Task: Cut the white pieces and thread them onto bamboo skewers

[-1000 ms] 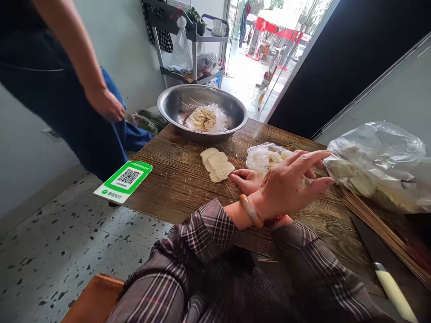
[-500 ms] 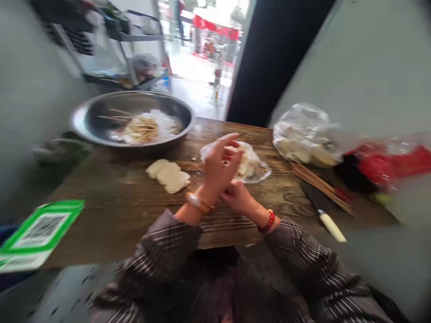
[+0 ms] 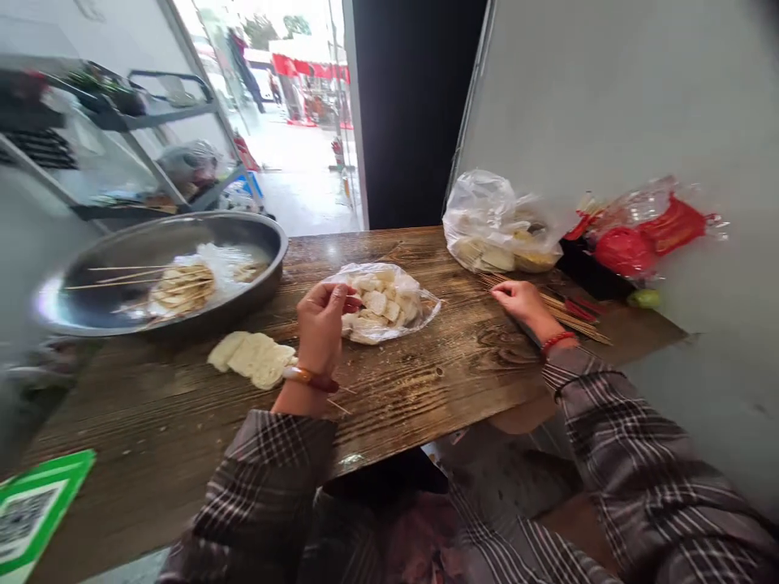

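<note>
In the head view, the left hand (image 3: 321, 320) is just left of centre, its fingers curled and the thumb close to the forefinger. It hovers at the left edge of an open clear bag of pale cut pieces (image 3: 389, 307) in the middle of the frame; whether it pinches anything — I cannot tell. The right hand (image 3: 522, 304) is right of centre, fingers bunched and partly bent, the tips at the near-left ends of a bundle of thin wooden sticks (image 3: 569, 318); whether they grip a stick is too small to tell.

Pale flat slices (image 3: 252, 359) lie overlapping on the wooden table (image 3: 419, 389), left of centre and beside the left wrist. A couple of loose sticks (image 3: 338, 405) lie just below that wrist. At the left of the frame stands a wide metal basin (image 3: 277, 251) — in it, skewered pale pieces (image 3: 182, 290) and some clear plastic. A fuller clear bag (image 3: 487, 223) sits upper right, behind the sticks, with red packaging (image 3: 645, 239) farther right. A green-bordered code card (image 3: 61, 487) shows at lower left.
</note>
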